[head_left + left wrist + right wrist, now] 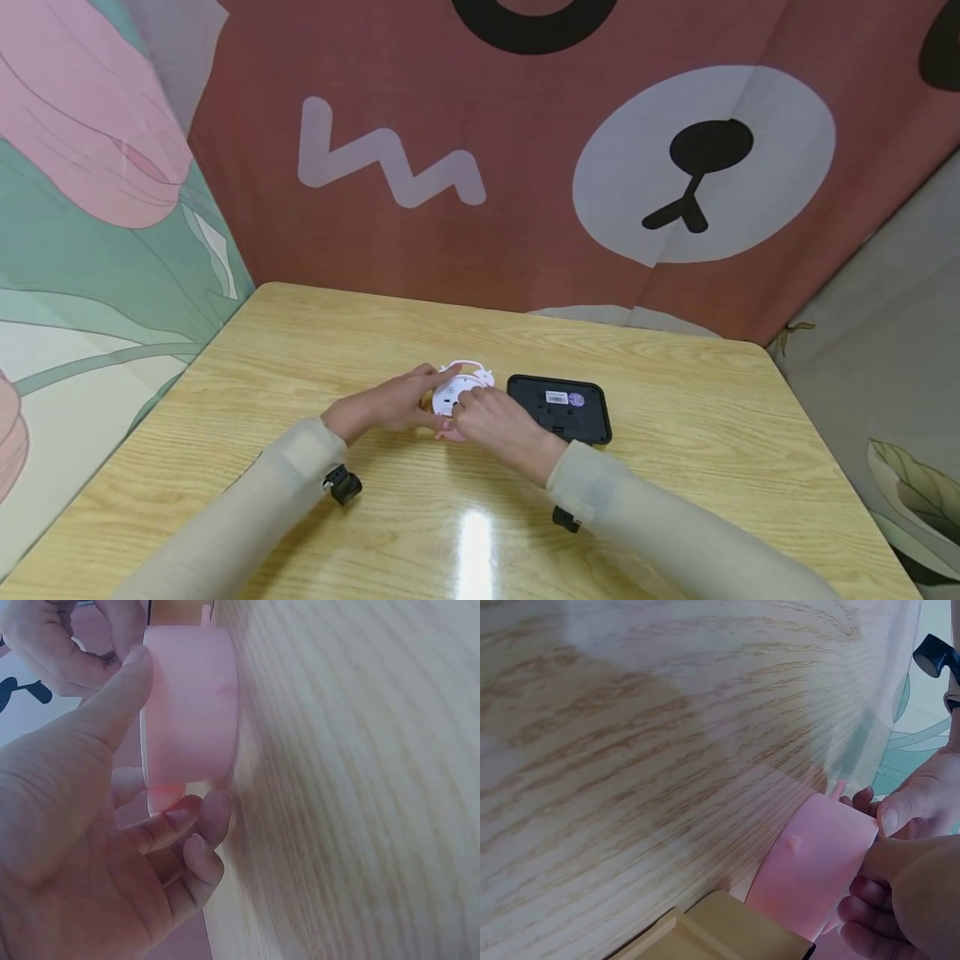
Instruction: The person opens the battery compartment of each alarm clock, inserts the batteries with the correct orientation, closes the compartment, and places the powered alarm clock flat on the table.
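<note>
A small pink alarm clock (448, 395) with a white back and a looped white handle lies on the table, back side up. My left hand (397, 402) holds it by the rim, thumb on the near edge and fingers about the far side. Over the clock's back, my right hand (504, 429) has its fingers curled in a pinch; the small part between the fingertips is hidden. The left wrist view shows the clock's smooth pink side (193, 705), with the right hand's fingers (90, 664) just behind the left thumb.
Right of the clock, close to my right hand, a black rectangular device (592, 414) lies with its stickered side up. The wooden table (675, 500) reaches back to a hanging cloth (525, 250) with a bear print. Camera mounts (342, 484) hang at both wrists.
</note>
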Demonstrator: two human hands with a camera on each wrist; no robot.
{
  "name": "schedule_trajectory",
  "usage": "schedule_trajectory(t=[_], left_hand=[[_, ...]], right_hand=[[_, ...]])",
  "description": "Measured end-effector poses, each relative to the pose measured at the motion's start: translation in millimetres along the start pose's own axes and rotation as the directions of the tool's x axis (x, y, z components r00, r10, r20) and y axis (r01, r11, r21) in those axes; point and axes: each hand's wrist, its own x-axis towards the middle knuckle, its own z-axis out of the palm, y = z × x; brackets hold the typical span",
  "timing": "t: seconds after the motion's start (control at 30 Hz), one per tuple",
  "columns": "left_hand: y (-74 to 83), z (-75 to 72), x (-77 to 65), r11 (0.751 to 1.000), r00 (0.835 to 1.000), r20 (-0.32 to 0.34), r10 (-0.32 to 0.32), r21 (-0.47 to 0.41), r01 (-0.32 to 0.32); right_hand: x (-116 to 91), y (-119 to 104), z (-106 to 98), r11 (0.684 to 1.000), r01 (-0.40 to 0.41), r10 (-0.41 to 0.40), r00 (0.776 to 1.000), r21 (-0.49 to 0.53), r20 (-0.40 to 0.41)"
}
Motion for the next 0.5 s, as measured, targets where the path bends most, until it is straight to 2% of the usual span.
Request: schedule_trajectory(t=[0.23,0.37,0.5], left_hand=[[0.4,-0.4,-0.9,1.000,1.000,0.002,-0.005,-0.004,0.005],[0.4,-0.3,-1.2,1.000,1.000,0.004,-0.010,-0.004,0.010],[0.7,-0.6,-1.5,1.000,1.000,0.006,-0.011,-0.010,0.011]], right_hand=[[-0.5,0.6,0.3,0.999,-0.003,0.002,1.000,0.041,0.012],[0.0,1.7,-1.0,0.992,-0.030,0.025,0.999,0.124,0.039],[1.9,3.2,-1.3,0.971,-0.077,0.060,0.995,0.228,0.079]])
